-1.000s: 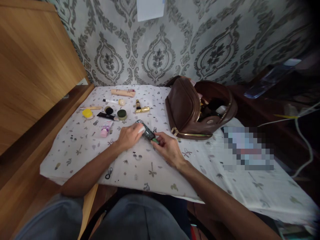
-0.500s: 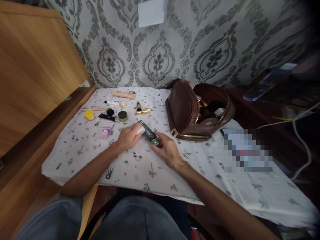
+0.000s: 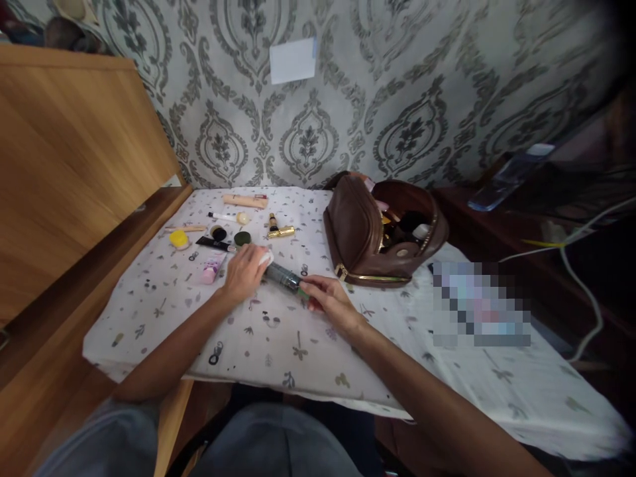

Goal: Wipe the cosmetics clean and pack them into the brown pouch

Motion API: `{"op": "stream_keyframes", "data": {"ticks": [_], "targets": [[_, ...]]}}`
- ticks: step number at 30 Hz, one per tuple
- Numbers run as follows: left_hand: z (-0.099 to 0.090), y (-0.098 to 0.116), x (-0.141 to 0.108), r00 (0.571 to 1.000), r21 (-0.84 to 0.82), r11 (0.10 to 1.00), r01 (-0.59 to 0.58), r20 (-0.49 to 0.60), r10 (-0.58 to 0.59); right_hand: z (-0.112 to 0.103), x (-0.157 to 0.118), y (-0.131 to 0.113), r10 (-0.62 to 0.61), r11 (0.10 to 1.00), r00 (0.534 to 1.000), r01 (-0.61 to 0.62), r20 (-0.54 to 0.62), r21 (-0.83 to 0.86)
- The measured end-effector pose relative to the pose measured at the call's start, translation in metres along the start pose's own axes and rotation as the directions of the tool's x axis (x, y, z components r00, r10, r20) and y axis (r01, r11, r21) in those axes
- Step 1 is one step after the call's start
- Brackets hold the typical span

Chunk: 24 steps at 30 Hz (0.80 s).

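A dark, cylindrical bottle point(image 3: 283, 277) with a green end is held above the patterned white cloth, between my two hands. My right hand point(image 3: 330, 301) pinches its green end with thumb and fingers. At the bottle's other end, my left hand point(image 3: 244, 270) is closed on a small white wipe or tissue point(image 3: 267, 258), which touches the bottle. Just behind my left hand is a dark green-lidded jar point(image 3: 242, 238). A pink tube point(image 3: 212, 267) lies to the left of that hand, near a black tube point(image 3: 212, 244).
An open brown bag point(image 3: 368, 232) full of items stands at the back right. A pixelated flat object point(image 3: 481, 301) lies right of it. Further left are a yellow-lidded jar point(image 3: 179, 240), a gold tube point(image 3: 281, 232) and a peach-coloured pouch point(image 3: 245, 201). A wooden panel borders the left.
The bottle has turned closer to level, and my left hand has shifted left and lower along with the white wipe. The camera view has tilted up slightly.
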<state>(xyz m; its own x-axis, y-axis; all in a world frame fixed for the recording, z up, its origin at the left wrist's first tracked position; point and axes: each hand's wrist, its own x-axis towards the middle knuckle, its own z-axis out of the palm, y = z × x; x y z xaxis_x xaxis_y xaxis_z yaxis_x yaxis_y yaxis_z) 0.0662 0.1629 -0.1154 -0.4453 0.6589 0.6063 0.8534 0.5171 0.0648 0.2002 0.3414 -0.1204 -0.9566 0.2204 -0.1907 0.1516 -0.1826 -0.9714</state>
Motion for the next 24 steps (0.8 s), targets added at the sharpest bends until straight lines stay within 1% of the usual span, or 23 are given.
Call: {"op": "stream_keyframes", "data": {"ticks": [1, 2, 3, 4, 5, 6, 7, 8, 9, 11, 12, 13, 14, 15, 16, 17, 18, 19, 20, 21, 22, 23, 24], "targets": [[0.000, 0.005, -0.001, 0.994, -0.025, 0.994, -0.104, -0.020, 0.103, 0.001, -0.001, -0.002, 0.014, 0.999, 1.000, -0.015, 0.017, 0.039], [0.000, 0.011, -0.001, 0.976, -0.049, 0.975, -0.215, -0.028, 0.214, 0.001, -0.002, -0.003, 0.023, 0.997, 0.999, -0.026, 0.036, 0.071], [0.001, 0.018, -0.001, 0.949, -0.066, 0.946, -0.317, -0.024, 0.316, 0.001, -0.003, -0.004, 0.030, 0.995, 0.998, -0.035, 0.055, 0.094], [0.001, 0.025, -0.001, 0.919, -0.075, 0.916, -0.394, -0.007, 0.395, 0.001, -0.004, -0.005, 0.033, 0.993, 0.997, -0.041, 0.073, 0.109], [0.002, 0.031, 0.001, 0.895, -0.078, 0.893, -0.443, 0.017, 0.445, 0.000, -0.005, -0.005, 0.035, 0.992, 0.996, -0.045, 0.088, 0.120], [0.002, 0.035, 0.003, 0.882, -0.076, 0.882, -0.465, 0.045, 0.469, 0.000, -0.005, -0.005, 0.035, 0.990, 0.994, -0.048, 0.100, 0.131], [0.001, 0.037, 0.006, 0.882, -0.072, 0.884, -0.461, 0.067, 0.466, -0.001, -0.005, -0.005, 0.035, 0.988, 0.993, -0.051, 0.110, 0.147], [0.000, 0.038, 0.010, 0.896, -0.067, 0.899, -0.433, 0.081, 0.437, -0.002, -0.004, -0.005, 0.032, 0.985, 0.993, -0.051, 0.117, 0.167], [-0.002, 0.036, 0.014, 0.918, -0.062, 0.922, -0.382, 0.091, 0.386, -0.003, -0.004, -0.005, 0.025, 0.981, 0.992, -0.047, 0.121, 0.188], [-0.006, 0.031, 0.023, 0.967, -0.065, 0.972, -0.225, 0.105, 0.231, -0.004, -0.004, -0.006, 0.007, 0.975, 0.992, -0.034, 0.123, 0.220], [-0.009, 0.028, 0.026, 0.984, -0.078, 0.988, -0.129, 0.111, 0.138, -0.004, -0.004, -0.007, 0.000, 0.973, 0.993, -0.027, 0.119, 0.229], [-0.011, 0.025, 0.030, 0.993, -0.106, 0.994, -0.030, 0.113, 0.042, -0.004, -0.004, -0.008, -0.005, 0.972, 0.994, -0.021, 0.109, 0.234], [-0.012, 0.023, 0.032, 0.992, -0.152, 0.986, 0.068, 0.114, -0.051, -0.003, -0.004, -0.008, -0.006, 0.972, 0.995, -0.017, 0.095, 0.235], [-0.012, 0.021, 0.034, 0.982, -0.220, 0.961, 0.167, 0.118, -0.144, -0.003, -0.004, -0.007, -0.005, 0.972, 0.997, -0.014, 0.080, 0.235], [-0.012, 0.019, 0.036, 0.961, -0.311, 0.910, 0.274, 0.135, -0.243, -0.003, -0.005, -0.007, -0.005, 0.973, 0.998, -0.011, 0.067, 0.232], [-0.010, 0.018, 0.037, 0.918, -0.425, 0.813, 0.397, 0.176, -0.356, -0.003, -0.004, -0.005, -0.008, 0.974, 0.998, -0.005, 0.057, 0.225], [-0.008, 0.017, 0.038, 0.852, -0.536, 0.668, 0.515, 0.240, -0.465, -0.003, -0.004, -0.004, -0.018, 0.977, 0.999, 0.007, 0.051, 0.213], [-0.005, 0.016, 0.039, 0.773, -0.620, 0.497, 0.607, 0.317, -0.550, -0.003, -0.004, -0.002, -0.035, 0.981, 0.998, 0.025, 0.050, 0.193], [-0.003, 0.016, 0.040, 0.695, -0.670, 0.331, 0.665, 0.391, -0.604, -0.003, -0.004, 0.000, -0.058, 0.985, 0.997, 0.049, 0.053, 0.164], [-0.001, 0.015, 0.041, 0.630, -0.695, 0.197, 0.692, 0.448, -0.634, -0.004, -0.003, 0.002, -0.084, 0.989, 0.995, 0.076, 0.059, 0.126], [0.001, 0.015, 0.041, 0.587, -0.706, 0.107, 0.700, 0.484, -0.649, -0.004, -0.003, 0.003, -0.112, 0.991, 0.991, 0.106, 0.072, 0.082], [0.002, 0.015, 0.042, 0.563, -0.710, 0.053, 0.702, 0.507, -0.653, -0.005, -0.003, 0.004, -0.138, 0.990, 0.986, 0.135, 0.091, 0.036], [0.002, 0.014, 0.043, 0.547, -0.712, 0.012, 0.702, 0.528, -0.650, -0.006, -0.003, 0.004, -0.161, 0.987, 0.980, 0.163, 0.113, -0.008]]}}
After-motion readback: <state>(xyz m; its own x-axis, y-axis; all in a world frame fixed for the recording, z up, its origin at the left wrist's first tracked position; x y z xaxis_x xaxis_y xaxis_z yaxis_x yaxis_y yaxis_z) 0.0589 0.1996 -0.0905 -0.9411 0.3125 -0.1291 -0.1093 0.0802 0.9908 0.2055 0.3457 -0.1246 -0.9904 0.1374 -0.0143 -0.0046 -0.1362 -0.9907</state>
